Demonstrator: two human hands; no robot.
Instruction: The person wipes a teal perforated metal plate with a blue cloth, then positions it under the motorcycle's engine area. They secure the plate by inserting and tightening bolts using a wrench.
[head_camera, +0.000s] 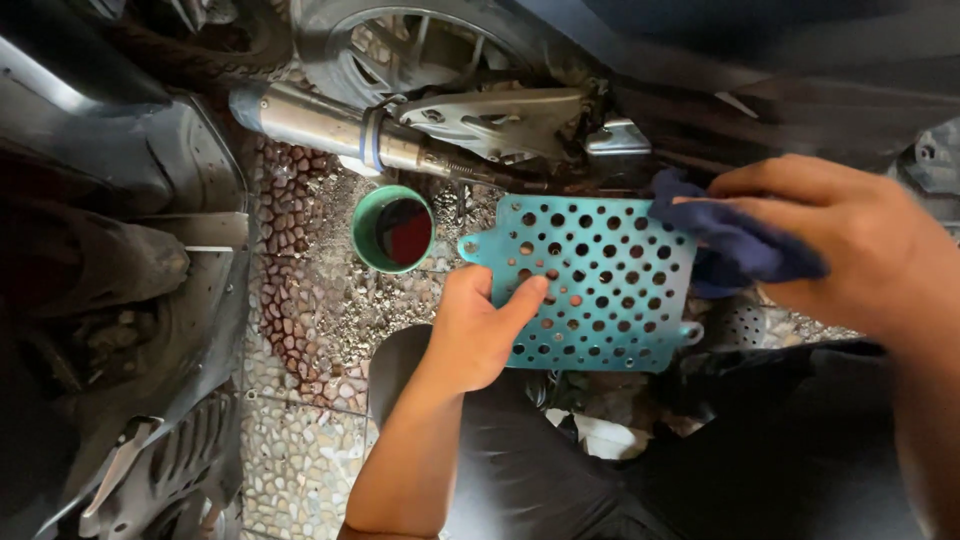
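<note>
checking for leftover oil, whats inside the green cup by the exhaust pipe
The green cup holds a dark liquid with a reddish sheen. Its surface hides the cup's bottom, so how deep it is cannot be seen.

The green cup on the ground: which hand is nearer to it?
Left. The left hand holds the perforated plate just right of the green cup; the right hand, with the blue cloth, is farther right.

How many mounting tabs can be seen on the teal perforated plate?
2: one tab at the plate's upper left corner, one tab at its lower right. The left hand or cloth may hide others.
</note>
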